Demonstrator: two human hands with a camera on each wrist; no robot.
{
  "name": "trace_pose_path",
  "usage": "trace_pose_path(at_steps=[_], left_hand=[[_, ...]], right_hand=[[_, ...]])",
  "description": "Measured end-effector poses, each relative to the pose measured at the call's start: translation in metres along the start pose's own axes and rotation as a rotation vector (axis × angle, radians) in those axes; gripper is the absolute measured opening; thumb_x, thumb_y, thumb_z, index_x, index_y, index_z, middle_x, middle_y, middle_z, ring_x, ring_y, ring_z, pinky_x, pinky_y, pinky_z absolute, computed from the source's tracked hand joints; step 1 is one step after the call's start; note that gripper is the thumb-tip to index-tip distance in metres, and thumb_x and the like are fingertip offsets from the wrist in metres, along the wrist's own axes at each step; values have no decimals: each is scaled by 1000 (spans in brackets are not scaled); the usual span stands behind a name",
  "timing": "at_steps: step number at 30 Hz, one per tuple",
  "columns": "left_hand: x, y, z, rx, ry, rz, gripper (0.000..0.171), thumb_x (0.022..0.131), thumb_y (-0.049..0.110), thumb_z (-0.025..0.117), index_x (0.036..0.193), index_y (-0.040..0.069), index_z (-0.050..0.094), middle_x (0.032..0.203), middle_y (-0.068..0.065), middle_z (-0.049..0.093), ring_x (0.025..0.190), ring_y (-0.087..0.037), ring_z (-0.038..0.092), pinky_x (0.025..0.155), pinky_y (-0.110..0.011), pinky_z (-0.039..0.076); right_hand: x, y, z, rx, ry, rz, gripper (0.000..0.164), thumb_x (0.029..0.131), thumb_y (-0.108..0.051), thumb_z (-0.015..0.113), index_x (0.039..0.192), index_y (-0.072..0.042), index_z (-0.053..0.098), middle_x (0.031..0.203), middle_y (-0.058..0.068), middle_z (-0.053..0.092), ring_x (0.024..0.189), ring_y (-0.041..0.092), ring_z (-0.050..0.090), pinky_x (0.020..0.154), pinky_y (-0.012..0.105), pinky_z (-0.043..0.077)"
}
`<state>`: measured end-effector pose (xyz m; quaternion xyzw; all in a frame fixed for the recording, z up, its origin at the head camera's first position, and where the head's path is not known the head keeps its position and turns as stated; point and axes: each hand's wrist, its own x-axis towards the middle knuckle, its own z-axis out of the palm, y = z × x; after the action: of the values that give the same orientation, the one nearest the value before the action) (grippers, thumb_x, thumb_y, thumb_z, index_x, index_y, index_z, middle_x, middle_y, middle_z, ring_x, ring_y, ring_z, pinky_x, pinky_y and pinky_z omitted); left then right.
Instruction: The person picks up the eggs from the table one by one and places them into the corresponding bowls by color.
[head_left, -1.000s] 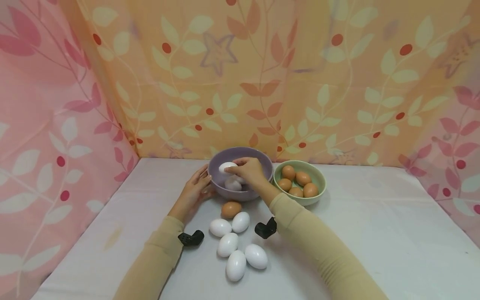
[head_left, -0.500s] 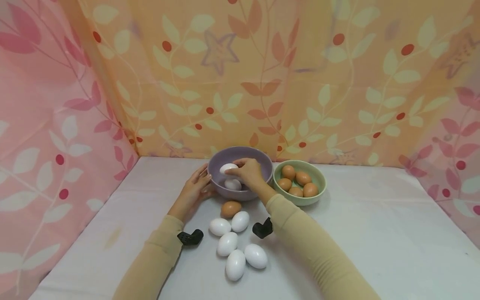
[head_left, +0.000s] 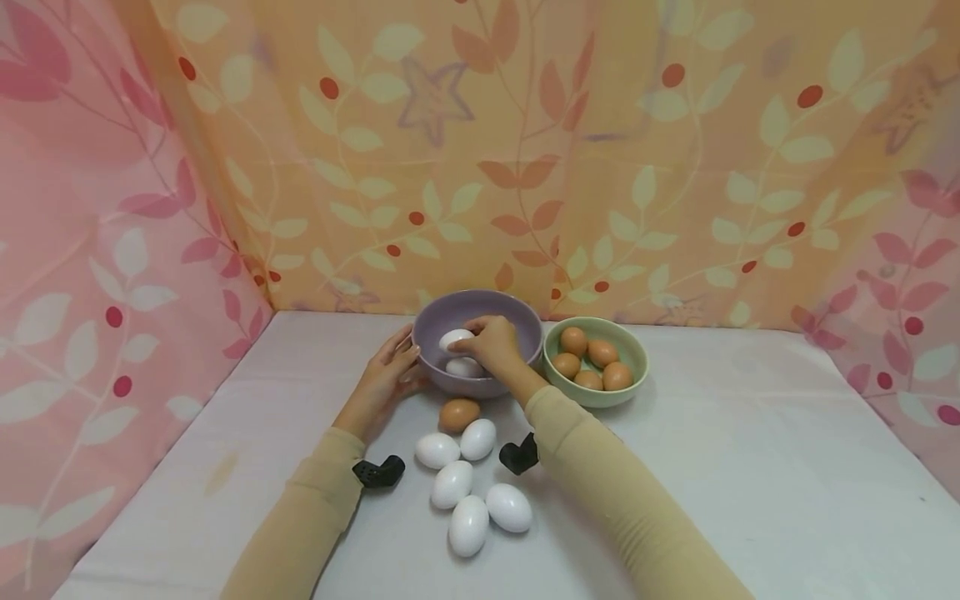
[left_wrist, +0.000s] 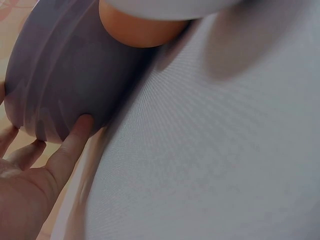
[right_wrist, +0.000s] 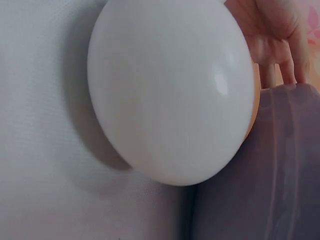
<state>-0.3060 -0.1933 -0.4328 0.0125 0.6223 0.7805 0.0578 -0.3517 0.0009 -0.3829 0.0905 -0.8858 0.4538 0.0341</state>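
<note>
In the head view, a purple bowl [head_left: 442,367] stands at the back of the table. My right hand [head_left: 497,343] reaches into it and pinches a white egg [head_left: 454,339] between thumb and fingers. Just below lies another white egg [head_left: 463,367] in the bowl; the hand hides part of the inside. My left hand [head_left: 384,379] rests its extended fingers against the bowl's left side, and the left wrist view shows a finger [left_wrist: 80,131] touching the purple wall. The right wrist view does not show the right hand, only a large near white egg [right_wrist: 170,95].
A green bowl [head_left: 637,379] with several brown eggs adjoins the purple one on the right. One brown egg [head_left: 459,415] lies in front of the purple bowl. Several white eggs [head_left: 468,527] lie on the white-covered table [head_left: 735,467] between the forearms. Patterned cloth [head_left: 525,167] hangs behind.
The pinched white egg has gone slightly lower in the purple bowl, and the egg beneath has shifted a little. My left hand stays at the bowl's side.
</note>
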Motion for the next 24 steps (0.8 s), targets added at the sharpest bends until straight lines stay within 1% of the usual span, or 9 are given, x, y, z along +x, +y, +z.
trace_pose_path(at_steps=[3,6,11,14,19,24], left_hand=[[0,0,0,1,-5,4,61,105,21,50,160,22,22,168,-4,17,146,-30,35,114,-56,39],[0,0,0,4,-3,3,61,106,21,49,160,22,21,168,-4,17,147,-30,34,114,-55,38],[0,1,1,-1,-1,4,62,105,22,50,160,23,21,168,-4,17,147,-30,35,114,-55,39],[0,1,1,-7,-2,7,61,105,21,50,160,22,22,168,-4,18,147,-30,35,114,-56,39],[0,1,1,-16,-1,2,61,105,20,50,160,22,22,168,-4,18,147,-29,34,114,-57,38],[0,1,2,-15,6,-4,60,105,20,49,159,23,23,167,-3,19,146,-29,36,114,-56,38]], right_hand=[[1,1,1,-48,-17,3,35,72,-23,90,101,-6,79,100,7,78,94,21,69,83,30,55],[0,0,1,-69,-41,16,36,72,-24,90,101,-6,79,100,8,78,93,21,69,81,29,55],[1,-1,0,-75,-76,47,40,72,-23,90,106,-5,78,106,9,77,101,23,68,87,32,56],[1,-1,0,-84,-89,57,41,71,-22,90,106,-4,77,110,8,76,105,23,68,91,32,56],[1,-1,0,-87,-96,74,38,70,-20,91,102,-4,78,110,6,76,104,22,68,89,30,56],[1,0,1,-97,-110,80,39,69,-21,91,103,-4,78,112,6,76,107,22,68,91,30,55]])
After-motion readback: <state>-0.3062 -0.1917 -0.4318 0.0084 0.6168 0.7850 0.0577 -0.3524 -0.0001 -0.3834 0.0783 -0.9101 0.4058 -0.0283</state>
